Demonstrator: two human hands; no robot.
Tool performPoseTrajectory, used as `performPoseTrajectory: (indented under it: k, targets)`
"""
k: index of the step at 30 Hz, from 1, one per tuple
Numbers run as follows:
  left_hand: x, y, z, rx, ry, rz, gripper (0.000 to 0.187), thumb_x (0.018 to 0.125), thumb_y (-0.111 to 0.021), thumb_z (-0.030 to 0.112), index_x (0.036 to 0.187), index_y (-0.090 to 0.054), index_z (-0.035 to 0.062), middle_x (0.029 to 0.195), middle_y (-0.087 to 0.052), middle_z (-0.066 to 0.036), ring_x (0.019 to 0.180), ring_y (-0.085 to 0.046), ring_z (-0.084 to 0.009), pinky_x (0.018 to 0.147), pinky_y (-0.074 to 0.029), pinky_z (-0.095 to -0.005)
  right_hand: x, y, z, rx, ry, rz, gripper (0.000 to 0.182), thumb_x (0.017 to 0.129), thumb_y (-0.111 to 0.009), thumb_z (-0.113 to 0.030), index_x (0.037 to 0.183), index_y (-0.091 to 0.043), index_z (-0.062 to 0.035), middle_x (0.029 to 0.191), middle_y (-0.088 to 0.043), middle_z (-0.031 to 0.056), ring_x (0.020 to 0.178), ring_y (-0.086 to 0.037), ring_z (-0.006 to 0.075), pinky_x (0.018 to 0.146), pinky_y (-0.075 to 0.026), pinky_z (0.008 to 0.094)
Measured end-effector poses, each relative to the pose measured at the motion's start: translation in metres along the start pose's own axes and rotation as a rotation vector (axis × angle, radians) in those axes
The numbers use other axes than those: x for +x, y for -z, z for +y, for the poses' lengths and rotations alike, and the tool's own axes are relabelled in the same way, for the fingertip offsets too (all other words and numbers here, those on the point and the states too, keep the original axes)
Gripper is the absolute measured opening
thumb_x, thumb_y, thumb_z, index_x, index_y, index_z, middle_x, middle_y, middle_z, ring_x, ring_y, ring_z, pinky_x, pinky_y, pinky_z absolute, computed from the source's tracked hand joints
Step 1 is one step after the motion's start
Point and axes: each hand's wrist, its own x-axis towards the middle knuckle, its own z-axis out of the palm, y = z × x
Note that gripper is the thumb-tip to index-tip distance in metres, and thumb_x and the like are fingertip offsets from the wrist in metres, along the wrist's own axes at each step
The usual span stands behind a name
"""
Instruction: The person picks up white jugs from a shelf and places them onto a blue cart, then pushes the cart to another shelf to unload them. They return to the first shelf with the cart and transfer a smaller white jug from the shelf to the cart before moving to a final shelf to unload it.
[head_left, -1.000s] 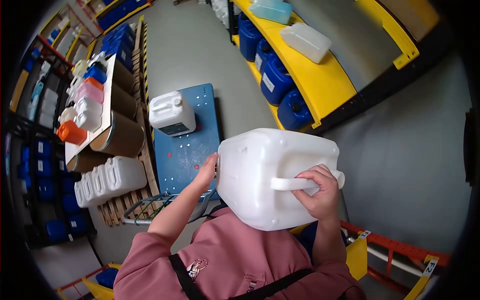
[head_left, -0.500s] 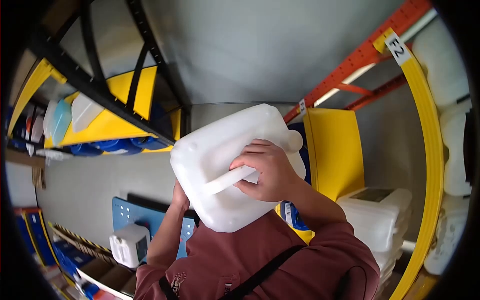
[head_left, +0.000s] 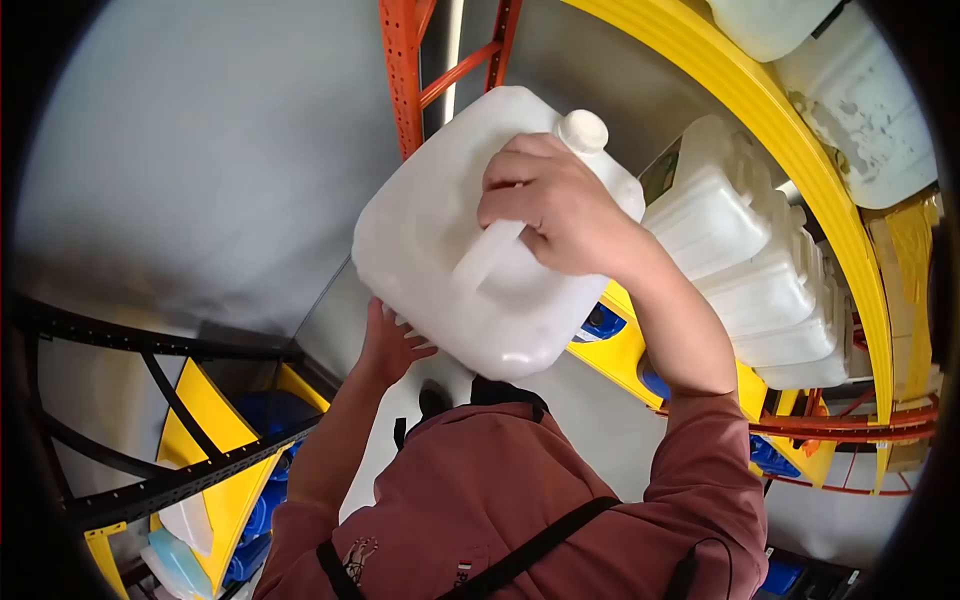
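Note:
A white plastic jerrycan (head_left: 430, 210) with a round screw cap (head_left: 583, 131) is held up in front of my chest, tilted. My right hand (head_left: 555, 205) is wrapped round its moulded handle (head_left: 487, 257), close to the cap. At the can's lower left edge is my left hand (head_left: 388, 345), palm turned towards it with thumb and fingers spread. Whether those fingertips touch the can is hard to see.
On my right, several white jerrycans (head_left: 770, 290) are stacked beside a yellow shelf beam (head_left: 800, 110). An orange rack upright (head_left: 402, 75) stands ahead by the grey wall. Lower left, a black-framed rack (head_left: 170, 490) has yellow shelves and blue containers (head_left: 265, 510).
My view has swung right towards the stacked jerrycans. The held jerrycan has come along, higher in view. My left hand's fingers, hidden behind the can before, now show spread below its edge.

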Motion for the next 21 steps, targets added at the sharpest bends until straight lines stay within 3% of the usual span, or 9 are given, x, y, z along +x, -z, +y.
performPoseTrajectory:
  k: [1,4,5,9,11,12,14,20,21]
  targets:
    - [0.019,-0.012,0.005,0.026,-0.034,-0.115,0.083,0.098,-0.041,0.066,0.162,-0.02,0.0189,0.16,-0.031,-0.017,0.131,-0.051,-0.0411,0.105,-0.047,-0.0569,-0.003,0.005,0.022,-0.063,-0.033,0.006,0.035,0.057,-0.064,0.012,0.086,-0.072,-0.0072,0.095,-0.065,0.0045,0.101,-0.059,0.0274,0.093,-0.046,0.0392]
    - [0.017,-0.07,0.008,0.112,-0.21,-0.113,0.076,0.101,-0.046,0.061,0.161,-0.021,0.0233,0.163,-0.029,-0.011,0.129,-0.054,-0.0433,0.1,-0.052,-0.054,-0.022,0.01,0.056,-0.225,-0.037,0.021,0.032,0.059,-0.066,0.011,0.086,-0.072,-0.0066,0.097,-0.066,0.0047,0.103,-0.059,0.0271,0.096,-0.046,0.0402]
    - [0.012,-0.093,0.015,0.132,-0.197,-0.128,0.08,0.102,-0.043,0.062,0.163,-0.01,0.0244,0.166,-0.018,-0.011,0.136,-0.047,-0.0458,0.105,-0.049,-0.0536,-0.028,0.014,0.072,-0.234,-0.046,0.031,0.032,0.059,-0.066,0.011,0.086,-0.072,-0.0066,0.097,-0.066,0.0047,0.103,-0.059,0.0271,0.096,-0.046,0.0402]
    - [0.051,-0.122,0.014,0.291,-0.425,-0.197,0.086,0.1,-0.057,0.05,0.164,-0.006,0.0237,0.166,-0.018,-0.01,0.143,-0.04,-0.042,0.112,-0.044,-0.0521,-0.047,0.034,0.13,-0.295,-0.106,-0.073,0.029,0.063,-0.068,0.009,0.086,-0.072,-0.0079,0.099,-0.067,0.0038,0.106,-0.06,0.0264,0.099,-0.046,0.0404]
    - [0.076,-0.137,0.017,0.625,-0.856,-0.306,0.112,0.084,-0.083,0.027,0.164,-0.005,0.0109,0.162,-0.025,-0.018,0.145,-0.039,-0.0351,0.116,-0.039,-0.0467,-0.054,0.044,0.154,-0.322,-0.11,-0.101,0.028,0.064,-0.068,0.008,0.086,-0.073,-0.0085,0.1,-0.067,0.0033,0.107,-0.06,0.026,0.099,-0.046,0.0404]
    - [0.091,-0.146,0.021,0.63,-0.857,-0.311,0.112,0.084,-0.083,0.027,0.164,-0.005,0.0109,0.162,-0.025,-0.018,0.145,-0.039,-0.0351,0.116,-0.039,-0.0467,-0.056,0.049,0.164,-0.383,-0.1,-0.139,0.024,0.066,-0.069,0.005,0.086,-0.072,-0.0091,0.101,-0.066,0.0025,0.107,-0.06,0.0253,0.099,-0.046,0.0398]
    - [0.118,-0.165,0.033,0.908,-1.027,-0.27,0.131,0.07,-0.093,0.017,0.163,-0.001,0.0037,0.162,-0.026,-0.02,0.146,-0.037,-0.0356,0.118,-0.036,-0.0472,-0.061,0.057,0.184,-0.448,-0.094,-0.172,0.02,0.069,-0.069,0.002,0.085,-0.072,-0.0096,0.102,-0.066,0.0017,0.108,-0.06,0.0246,0.099,-0.046,0.0392]
    - [0.144,-0.225,0.037,1.109,-1.081,-0.02,0.14,0.063,-0.098,0.032,0.161,-0.003,0.0,0.158,-0.029,-0.026,0.144,-0.038,-0.0422,0.118,-0.037,-0.0476,-0.079,0.084,0.224,-0.703,-0.115,-0.272,0.02,0.082,-0.061,-0.01,0.094,-0.076,-0.0154,0.104,-0.065,0.0001,0.109,-0.059,0.0208,0.104,-0.046,0.0355]
    - [0.15,-0.232,0.036,1.106,-1.082,-0.02,0.14,0.063,-0.098,0.032,0.161,-0.003,0.0,0.158,-0.029,-0.026,0.144,-0.038,-0.0422,0.118,-0.037,-0.0476,-0.082,0.086,0.225,-0.697,-0.219,-0.259,0.021,0.082,-0.062,-0.01,0.096,-0.076,-0.0144,0.108,-0.065,0.0005,0.111,-0.059,0.0224,0.104,-0.047,0.0363]
